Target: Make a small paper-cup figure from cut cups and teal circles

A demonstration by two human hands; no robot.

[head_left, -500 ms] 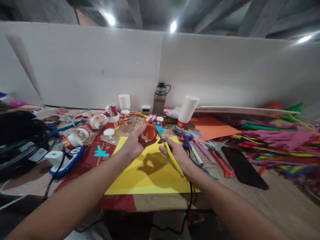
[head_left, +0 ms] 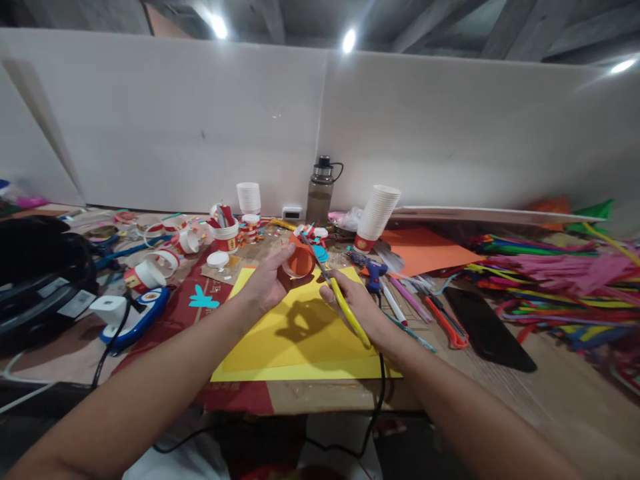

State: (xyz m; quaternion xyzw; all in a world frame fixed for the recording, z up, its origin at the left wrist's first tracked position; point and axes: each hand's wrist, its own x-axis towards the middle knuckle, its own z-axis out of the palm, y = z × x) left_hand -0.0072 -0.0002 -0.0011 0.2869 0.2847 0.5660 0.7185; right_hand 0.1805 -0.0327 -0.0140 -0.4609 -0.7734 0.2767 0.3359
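Orange, cup-like piece [head_left: 299,260] sits mid-frame in the left hand [head_left: 269,279], its grip closed around it; the right hand [head_left: 361,303] grips yellow-handled scissors [head_left: 346,310] against it — trimming looks unfinished — while a cut blue shape [head_left: 201,299] lies left of centre.

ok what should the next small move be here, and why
Probably a gentle squeeze of the right hand on the yellow-handled scissors, since their blades lie against the orange piece that the left hand holds up.
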